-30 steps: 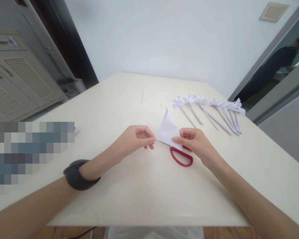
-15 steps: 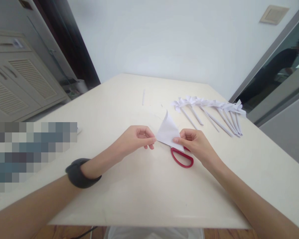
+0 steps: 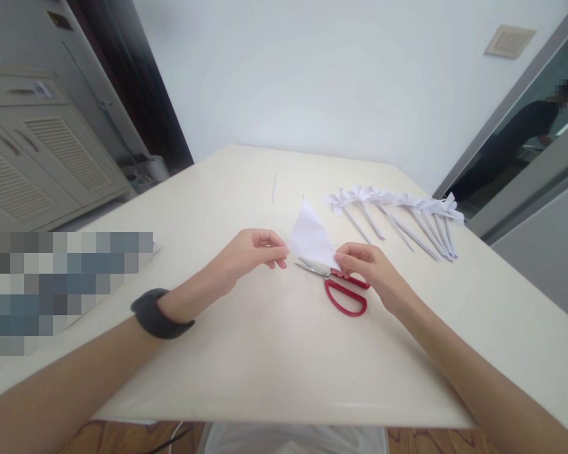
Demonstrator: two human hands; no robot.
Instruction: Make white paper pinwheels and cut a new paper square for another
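A white triangular piece of paper [image 3: 311,236] is held up over the table between my two hands. My left hand [image 3: 260,251] pinches its left corner with thumb and fingertips. On the other side, my right hand [image 3: 362,261] grips the lower right corner. Red-handled scissors [image 3: 345,296] lie on the table just beneath the paper, blades parted and pointing left; my right fingers hide part of one handle. A dark band [image 3: 161,314] circles my left wrist.
Rolled white paper stems with folded paper tops [image 3: 397,208] lie in a row at the right rear. A thin paper strip [image 3: 274,188] rests farther back on the white table [image 3: 246,366]. Behind glass at right is a person [image 3: 515,135]. A lined bin [image 3: 293,438] stands below the front edge.
Both hands have shifted slightly, the paper moving left and away from me. The scissor blades, covered before, now show below the paper. The view has tilted a little.
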